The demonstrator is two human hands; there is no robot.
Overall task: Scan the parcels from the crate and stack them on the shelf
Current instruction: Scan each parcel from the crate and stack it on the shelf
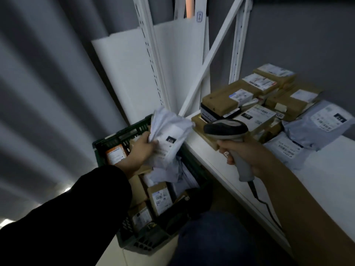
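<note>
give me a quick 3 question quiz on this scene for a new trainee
1. True or false: the left hand grips a pale bag above the crate.
2. Pick one: what does the right hand hold? A) a tape roll B) a scanner C) a knife
3. Fill in: the parcels lying on the shelf are brown boxes and grey ____.

Key
1. True
2. B
3. bags
</note>
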